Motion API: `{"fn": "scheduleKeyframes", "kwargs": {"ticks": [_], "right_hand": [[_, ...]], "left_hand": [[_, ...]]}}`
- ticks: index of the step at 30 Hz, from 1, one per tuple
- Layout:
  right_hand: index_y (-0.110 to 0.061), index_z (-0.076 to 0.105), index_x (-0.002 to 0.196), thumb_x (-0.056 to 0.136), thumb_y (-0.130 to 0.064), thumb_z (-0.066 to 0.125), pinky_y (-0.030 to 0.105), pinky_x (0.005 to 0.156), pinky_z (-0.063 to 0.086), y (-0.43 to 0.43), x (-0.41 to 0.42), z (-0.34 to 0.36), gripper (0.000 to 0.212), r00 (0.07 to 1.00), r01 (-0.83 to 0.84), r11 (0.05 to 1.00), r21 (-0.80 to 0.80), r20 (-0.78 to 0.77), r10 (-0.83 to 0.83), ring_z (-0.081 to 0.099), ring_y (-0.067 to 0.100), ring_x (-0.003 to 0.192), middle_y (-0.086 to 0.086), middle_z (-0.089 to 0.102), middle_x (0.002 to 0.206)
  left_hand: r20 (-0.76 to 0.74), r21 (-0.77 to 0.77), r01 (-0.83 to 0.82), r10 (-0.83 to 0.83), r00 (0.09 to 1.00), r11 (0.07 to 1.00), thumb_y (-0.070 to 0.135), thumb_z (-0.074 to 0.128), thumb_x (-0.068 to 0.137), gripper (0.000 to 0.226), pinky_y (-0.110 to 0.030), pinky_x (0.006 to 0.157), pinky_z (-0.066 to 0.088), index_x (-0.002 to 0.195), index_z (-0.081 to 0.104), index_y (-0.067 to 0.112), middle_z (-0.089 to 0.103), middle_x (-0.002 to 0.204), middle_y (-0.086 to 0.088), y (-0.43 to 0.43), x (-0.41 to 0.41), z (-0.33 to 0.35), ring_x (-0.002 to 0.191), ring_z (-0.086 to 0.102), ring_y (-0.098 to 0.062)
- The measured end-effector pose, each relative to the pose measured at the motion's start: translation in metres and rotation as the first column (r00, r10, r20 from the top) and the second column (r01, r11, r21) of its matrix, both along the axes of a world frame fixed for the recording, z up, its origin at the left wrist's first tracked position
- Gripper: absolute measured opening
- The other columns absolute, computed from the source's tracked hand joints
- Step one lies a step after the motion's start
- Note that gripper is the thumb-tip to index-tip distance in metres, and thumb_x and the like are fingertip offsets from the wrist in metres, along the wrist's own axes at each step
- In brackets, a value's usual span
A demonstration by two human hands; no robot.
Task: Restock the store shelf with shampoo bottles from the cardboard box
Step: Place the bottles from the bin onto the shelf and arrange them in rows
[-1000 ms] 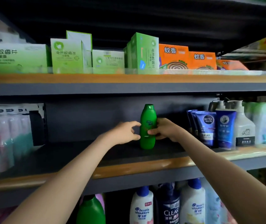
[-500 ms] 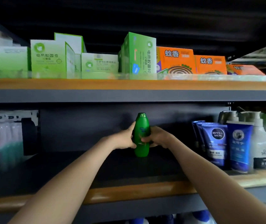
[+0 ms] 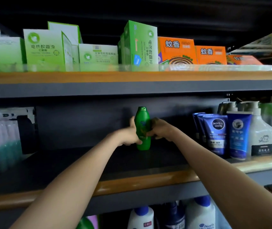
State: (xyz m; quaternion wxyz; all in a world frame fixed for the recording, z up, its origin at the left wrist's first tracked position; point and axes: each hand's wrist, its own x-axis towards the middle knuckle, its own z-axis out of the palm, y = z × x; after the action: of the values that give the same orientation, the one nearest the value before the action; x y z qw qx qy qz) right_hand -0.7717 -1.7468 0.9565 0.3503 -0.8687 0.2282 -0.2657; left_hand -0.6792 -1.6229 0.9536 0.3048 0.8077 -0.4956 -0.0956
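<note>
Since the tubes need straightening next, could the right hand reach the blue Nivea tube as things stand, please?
Probably yes: nothing stands on the shelf between the green bottle and the Nivea tube, though the right hand must first let go of the bottle.

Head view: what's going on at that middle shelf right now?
A person grips a green plastic shampoo bottle from both sides, left hand and right hand, standing it upright near the back of the dark middle shelf. Its base looks down on the shelf. Blue tubes stand apart to its right.
</note>
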Motion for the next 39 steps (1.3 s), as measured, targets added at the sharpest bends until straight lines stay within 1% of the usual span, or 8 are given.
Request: {"fn": "scheduleKeyframes", "kwargs": {"ticks": [3, 9, 14, 19, 27, 32, 35, 39], "right_hand": [[-0.007, 0.059, 0.102, 0.083, -0.001, 0.062, 0.023, 0.058, 0.049, 0.008, -0.004, 0.001, 0.021, 1.000, -0.027, 0.995, 0.096, -0.008, 0.028, 0.060, 0.018, 0.085, 0.010, 0.060, 0.093], [0.002, 0.058, 0.114, 0.083, 0.010, 0.052, 0.024, 0.064, 0.043, 0.016, -0.008, -0.006, 0.033, 0.995, -0.096, 0.972, 0.213, 0.054, 0.086, 0.054, 0.022, 0.089, 0.012, 0.058, 0.097], [-0.007, 0.058, 0.116, 0.085, 0.001, 0.057, 0.021, 0.060, 0.041, 0.023, -0.009, -0.007, 0.033, 0.995, -0.100, 0.969, 0.227, 0.019, 0.098, 0.056, 0.012, 0.077, 0.006, 0.061, 0.098], [-0.004, 0.064, 0.101, 0.082, -0.008, 0.062, 0.042, 0.074, 0.057, 0.018, -0.005, -0.006, 0.020, 0.995, 0.070, 0.989, 0.132, 0.057, -0.078, 0.067, 0.029, 0.086, 0.021, 0.068, 0.104], [-0.012, 0.055, 0.071, 0.081, -0.016, 0.069, 0.039, 0.070, 0.057, 0.037, -0.022, 0.000, 0.018, 0.994, 0.107, 0.994, -0.002, 0.008, -0.107, 0.062, 0.023, 0.073, 0.014, 0.061, 0.082], [-0.004, 0.063, 0.089, 0.085, -0.025, 0.064, 0.035, 0.072, 0.056, 0.046, -0.026, -0.004, 0.021, 0.990, 0.144, 0.988, -0.049, 0.001, -0.144, 0.065, 0.027, 0.081, 0.015, 0.064, 0.087], [-0.002, 0.066, 0.100, 0.087, -0.031, 0.061, 0.023, 0.064, 0.037, 0.055, -0.033, -0.003, 0.032, 0.977, 0.197, 0.962, -0.188, -0.050, -0.209, 0.064, 0.027, 0.099, 0.017, 0.068, 0.101], [0.002, 0.058, 0.105, 0.084, -0.023, 0.064, 0.022, 0.059, 0.030, 0.074, -0.048, 0.000, 0.034, 0.956, 0.294, 0.925, -0.239, 0.089, -0.281, 0.060, 0.034, 0.104, 0.021, 0.065, 0.108]], "left_hand": [[-0.067, -0.011, -0.022, 0.021, 0.998, 1.000, 0.009, 0.062, 0.086, 0.104, -0.035, 0.082, 0.050, 0.145, -0.022, 0.027, 0.049, 0.127, -0.016, -0.004, -0.002, -0.002, 0.100, 0.053, -0.023], [-0.099, 0.010, -0.071, 0.071, 0.993, 0.997, 0.006, 0.052, 0.086, 0.087, -0.028, 0.062, 0.039, 0.147, -0.008, 0.024, 0.050, 0.117, -0.018, -0.008, -0.003, -0.006, 0.086, 0.046, -0.023], [-0.171, -0.044, -0.082, 0.073, 0.983, 0.996, 0.004, 0.041, 0.086, 0.081, -0.031, 0.075, 0.044, 0.146, -0.006, 0.032, 0.044, 0.131, -0.012, -0.007, -0.007, -0.009, 0.106, 0.050, -0.026], [-0.216, -0.068, -0.018, 0.003, 0.976, 0.998, -0.002, 0.038, 0.084, 0.065, -0.034, 0.083, 0.046, 0.138, 0.021, 0.032, 0.044, 0.131, -0.010, 0.000, -0.012, -0.006, 0.110, 0.051, -0.027], [-0.266, -0.054, 0.043, -0.055, 0.962, 0.998, -0.009, 0.042, 0.086, 0.077, -0.031, 0.086, 0.044, 0.144, 0.011, 0.032, 0.039, 0.137, -0.007, 0.014, -0.018, -0.004, 0.113, 0.046, -0.022], [-0.266, -0.033, 0.023, -0.031, 0.963, 0.999, -0.003, 0.051, 0.086, 0.083, -0.035, 0.092, 0.044, 0.145, 0.005, 0.033, 0.039, 0.139, -0.005, 0.016, -0.024, -0.004, 0.122, 0.044, -0.024], [-0.203, 0.003, -0.012, 0.012, 0.979, 1.000, 0.010, 0.058, 0.088, 0.087, -0.038, 0.093, 0.042, 0.147, -0.003, 0.028, 0.038, 0.143, -0.006, 0.020, -0.033, -0.001, 0.123, 0.042, -0.025], [0.125, -0.026, -0.091, 0.093, 0.988, 0.996, 0.025, 0.058, 0.091, 0.088, -0.030, 0.099, 0.035, 0.151, -0.006, 0.015, 0.028, 0.152, -0.013, 0.047, -0.050, 0.007, 0.131, 0.038, -0.027]]}}
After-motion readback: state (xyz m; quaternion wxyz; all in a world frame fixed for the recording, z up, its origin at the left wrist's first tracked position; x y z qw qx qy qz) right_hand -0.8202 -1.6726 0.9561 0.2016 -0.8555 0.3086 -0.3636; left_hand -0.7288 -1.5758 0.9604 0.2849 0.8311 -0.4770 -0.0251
